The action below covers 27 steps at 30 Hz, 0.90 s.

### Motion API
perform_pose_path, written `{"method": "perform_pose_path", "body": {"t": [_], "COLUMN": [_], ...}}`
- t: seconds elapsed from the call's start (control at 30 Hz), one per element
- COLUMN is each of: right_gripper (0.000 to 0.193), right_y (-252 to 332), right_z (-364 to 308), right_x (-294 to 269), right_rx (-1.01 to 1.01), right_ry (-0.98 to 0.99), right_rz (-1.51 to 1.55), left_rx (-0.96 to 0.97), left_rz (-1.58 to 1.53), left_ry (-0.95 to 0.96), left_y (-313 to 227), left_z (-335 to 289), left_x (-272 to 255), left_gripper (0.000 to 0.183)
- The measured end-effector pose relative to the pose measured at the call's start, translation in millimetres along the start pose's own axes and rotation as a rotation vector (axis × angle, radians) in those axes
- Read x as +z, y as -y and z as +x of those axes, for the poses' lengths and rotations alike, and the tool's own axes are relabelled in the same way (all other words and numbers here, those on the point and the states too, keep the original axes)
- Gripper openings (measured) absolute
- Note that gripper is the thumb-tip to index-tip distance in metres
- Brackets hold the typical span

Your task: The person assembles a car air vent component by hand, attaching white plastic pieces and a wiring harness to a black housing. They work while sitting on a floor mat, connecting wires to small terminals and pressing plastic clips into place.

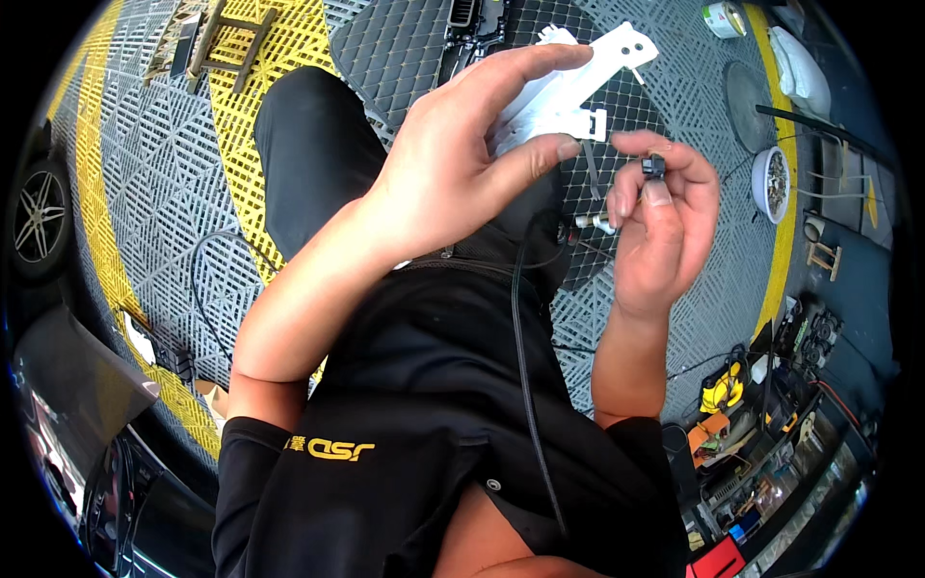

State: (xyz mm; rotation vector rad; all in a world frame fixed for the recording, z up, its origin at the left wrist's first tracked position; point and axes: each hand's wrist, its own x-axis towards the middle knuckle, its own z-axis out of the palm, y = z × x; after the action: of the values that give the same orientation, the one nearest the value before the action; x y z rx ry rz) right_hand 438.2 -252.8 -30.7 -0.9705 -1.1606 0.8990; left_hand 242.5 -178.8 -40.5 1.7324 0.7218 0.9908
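Note:
My left hand [451, 144] is wrapped round a white plastic bracket [621, 53] with a flat arm and a small slotted tab. Its fingers go over the top and the thumb lies along the near side, hiding much of the part. To the right, apart from the bracket, my right hand [682, 226] pinches a small black block-shaped plastic piece [654, 167] between thumb and fingers. A short silvery cylinder [594, 223] shows just left of the right hand's lower fingers; whether it touches them I cannot tell.
Under the hands lies a black quilted mat [381, 48], bearing a black mechanical housing [472, 34]. A white bowl of small parts [772, 185] stands at right, near a can [723, 19]. A wooden stool [231, 43] is far left. Tools [723, 433] crowd the lower right; a car wheel [40, 210] is left.

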Motion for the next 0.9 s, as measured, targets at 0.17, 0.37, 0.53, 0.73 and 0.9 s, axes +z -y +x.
{"method": "perform_pose_path", "body": {"t": [0.17,0.37,0.53,0.73,0.9], "right_gripper": [0.027,0.027,0.027,0.030,0.029], "right_y": [-6.0,-5.7,-7.2,-7.9,-9.5], "right_z": [-0.1,1.8,-1.6,-4.3,-5.3], "right_x": [6.1,6.6,7.7,3.0,-0.9], "right_rx": [-0.055,-0.058,-0.099,-0.011,0.211], "right_ry": [-0.010,-0.002,0.019,-0.045,-0.121], "right_rz": [-0.157,-0.372,-0.535,-0.278,0.043], "left_rx": [-0.146,-0.120,-0.065,-0.134,-0.191], "left_rz": [-0.080,0.033,0.083,0.075,-0.027], "left_ry": [-0.035,-0.077,-0.158,-0.152,-0.183], "left_y": [5.3,11.6,12.9,8.2,11.7], "left_z": [-7.0,-11.5,-7.9,-10.4,-9.7], "left_x": [9.5,17.9,24.8,29.2,37.0], "left_gripper": [0.061,0.057,0.051,0.042,0.038]}}
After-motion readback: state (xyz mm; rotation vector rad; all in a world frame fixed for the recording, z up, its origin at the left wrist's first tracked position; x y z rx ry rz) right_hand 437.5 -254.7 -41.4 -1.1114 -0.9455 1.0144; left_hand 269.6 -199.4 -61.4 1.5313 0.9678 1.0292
